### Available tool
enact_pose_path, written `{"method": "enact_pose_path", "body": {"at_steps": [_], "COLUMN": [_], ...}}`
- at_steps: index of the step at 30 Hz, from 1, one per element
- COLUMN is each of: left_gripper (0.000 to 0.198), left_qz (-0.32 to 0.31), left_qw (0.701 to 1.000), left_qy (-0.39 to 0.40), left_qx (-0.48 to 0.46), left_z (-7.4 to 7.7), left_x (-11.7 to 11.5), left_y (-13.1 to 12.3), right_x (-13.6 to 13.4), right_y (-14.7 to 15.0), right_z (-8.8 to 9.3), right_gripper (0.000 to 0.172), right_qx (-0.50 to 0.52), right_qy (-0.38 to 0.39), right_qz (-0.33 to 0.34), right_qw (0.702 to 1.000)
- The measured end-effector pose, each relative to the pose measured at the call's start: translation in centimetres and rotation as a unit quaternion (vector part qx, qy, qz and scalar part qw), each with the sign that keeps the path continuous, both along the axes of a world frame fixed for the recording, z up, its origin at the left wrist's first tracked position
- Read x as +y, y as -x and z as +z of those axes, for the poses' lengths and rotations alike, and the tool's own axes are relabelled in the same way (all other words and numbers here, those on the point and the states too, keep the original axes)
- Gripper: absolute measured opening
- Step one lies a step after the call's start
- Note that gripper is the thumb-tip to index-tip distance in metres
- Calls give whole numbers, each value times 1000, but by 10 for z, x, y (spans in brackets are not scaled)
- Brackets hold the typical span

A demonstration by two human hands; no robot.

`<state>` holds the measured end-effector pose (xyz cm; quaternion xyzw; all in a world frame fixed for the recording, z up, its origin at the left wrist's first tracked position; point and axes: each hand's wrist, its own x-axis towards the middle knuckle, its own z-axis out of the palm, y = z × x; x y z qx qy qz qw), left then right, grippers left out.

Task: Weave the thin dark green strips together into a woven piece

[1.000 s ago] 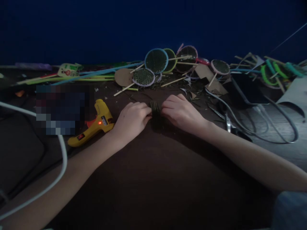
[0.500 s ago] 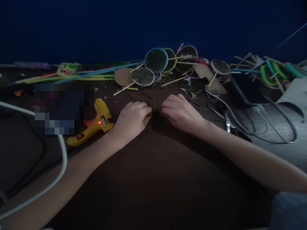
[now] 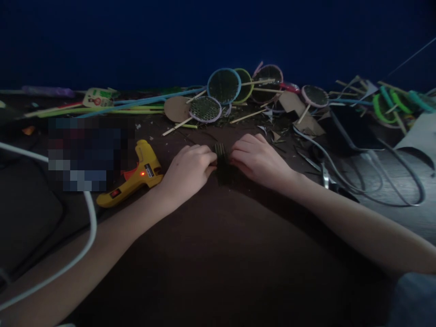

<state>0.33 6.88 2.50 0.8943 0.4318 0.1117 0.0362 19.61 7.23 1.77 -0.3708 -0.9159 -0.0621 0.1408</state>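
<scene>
A small piece of dark green strips [image 3: 222,165], seemingly woven, lies on the dark table between my hands. My left hand [image 3: 193,171] is closed, its thumb and fingers pinching the left edge of the piece. On the other side my right hand [image 3: 260,158] is closed too, with curled fingertips at the right edge. The fingertips are partly hidden, and the weave is too dim to make out in detail. Beside my left wrist lies a yellow hot glue gun [image 3: 141,175] with a lit red light.
Small round rackets with sticks, such as a blue-rimmed one [image 3: 224,86], are piled along the back with leaf scraps. Scissors [image 3: 325,175], a phone [image 3: 356,127] and grey cables lie at right. A white cable [image 3: 90,218] crosses over my left forearm.
The whole view has shifted very slightly. Both hands stay in place at the green strip piece, with hardly any movement of the fingers.
</scene>
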Motion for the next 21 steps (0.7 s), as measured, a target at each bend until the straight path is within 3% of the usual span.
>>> {"method": "enact_pose_path", "body": {"at_steps": [8,21], "left_gripper": [8,10], "left_qz": [-6,4], "left_qw": [1000,1000], "left_qy": [-10,-4], "left_qx": [13,10], "left_z": [-1,0], "left_x": [0,-1], "left_y": [1,0], "right_x": [2,1], "right_y": [-2,0], "right_z": [-1,-3], "right_gripper": [22,26], "right_qx": [30,20], "right_qy": [-7,-19], "right_qz": [53,62], "right_qw": [998,998]}}
